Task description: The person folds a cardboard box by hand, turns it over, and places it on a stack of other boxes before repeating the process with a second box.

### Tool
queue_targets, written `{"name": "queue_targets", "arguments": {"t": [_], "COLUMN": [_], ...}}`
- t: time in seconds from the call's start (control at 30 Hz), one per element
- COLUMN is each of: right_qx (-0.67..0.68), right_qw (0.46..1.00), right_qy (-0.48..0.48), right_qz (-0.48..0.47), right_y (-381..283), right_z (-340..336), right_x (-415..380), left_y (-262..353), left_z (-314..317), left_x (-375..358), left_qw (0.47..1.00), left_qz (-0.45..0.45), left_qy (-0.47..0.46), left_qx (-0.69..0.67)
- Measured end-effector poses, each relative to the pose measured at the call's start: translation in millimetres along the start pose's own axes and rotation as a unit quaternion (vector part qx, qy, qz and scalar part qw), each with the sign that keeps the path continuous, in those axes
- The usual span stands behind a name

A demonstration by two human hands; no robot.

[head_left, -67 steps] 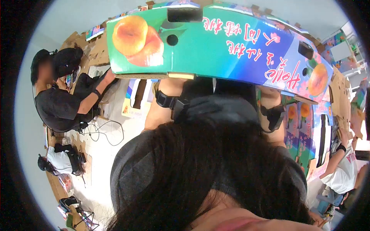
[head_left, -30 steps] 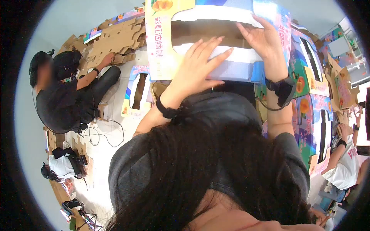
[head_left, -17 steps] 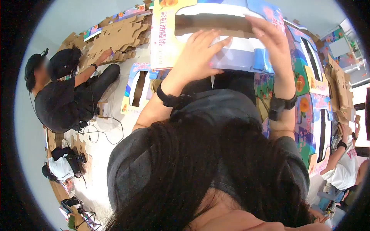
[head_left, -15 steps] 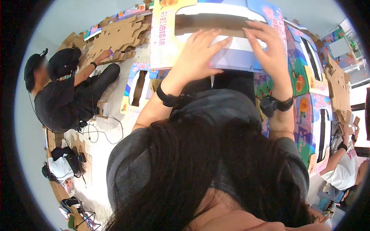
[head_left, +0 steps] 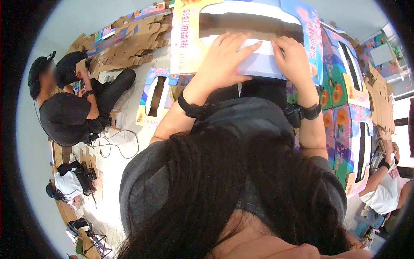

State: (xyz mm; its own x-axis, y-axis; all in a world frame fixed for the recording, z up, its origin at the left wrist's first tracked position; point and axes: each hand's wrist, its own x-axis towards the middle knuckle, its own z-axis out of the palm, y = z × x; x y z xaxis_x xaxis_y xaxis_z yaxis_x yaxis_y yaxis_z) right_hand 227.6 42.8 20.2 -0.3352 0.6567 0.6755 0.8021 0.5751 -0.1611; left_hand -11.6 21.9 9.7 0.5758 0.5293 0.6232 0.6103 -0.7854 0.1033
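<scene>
A printed cardboard fruit box [head_left: 186, 56] with a large cut-out opening in its top stands before me at the top of the view. My left hand [head_left: 226, 58] grips its near side, fingers spread over the edge of the opening and thumb low on the pale blue wall [head_left: 262, 64]. On the right of the same side, my right hand [head_left: 294, 58] has its fingers bent over the white edge, close together. The inside of the box is mostly hidden. Black bands circle both my wrists.
Matching boxes [head_left: 361, 142] are stacked on my right; another box [head_left: 153, 97] stands on the floor to the left. Flattened cardboard [head_left: 133, 47] lies beyond it. A person in black [head_left: 64, 112] sits at left near a cable. Another person's arm [head_left: 375, 179] shows at right.
My right hand has shifted left along the near edge, and its fingers have come together over it. My left hand stays nearly put. The seated person has drawn a hand back from the cardboard.
</scene>
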Motion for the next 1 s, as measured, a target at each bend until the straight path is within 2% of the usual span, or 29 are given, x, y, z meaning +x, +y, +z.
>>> {"name": "queue_targets", "arguments": {"t": [1.0], "right_qx": [0.027], "right_qw": [0.999], "right_qy": [-0.021], "right_qz": [0.005], "right_y": [0.7], "right_z": [-3.8], "right_x": [-5.6], "left_y": [4.6], "left_z": [1.5], "left_x": [-1.1], "left_qw": [1.000], "left_qz": [-0.003], "left_qy": [0.000], "left_qx": [0.006]}}
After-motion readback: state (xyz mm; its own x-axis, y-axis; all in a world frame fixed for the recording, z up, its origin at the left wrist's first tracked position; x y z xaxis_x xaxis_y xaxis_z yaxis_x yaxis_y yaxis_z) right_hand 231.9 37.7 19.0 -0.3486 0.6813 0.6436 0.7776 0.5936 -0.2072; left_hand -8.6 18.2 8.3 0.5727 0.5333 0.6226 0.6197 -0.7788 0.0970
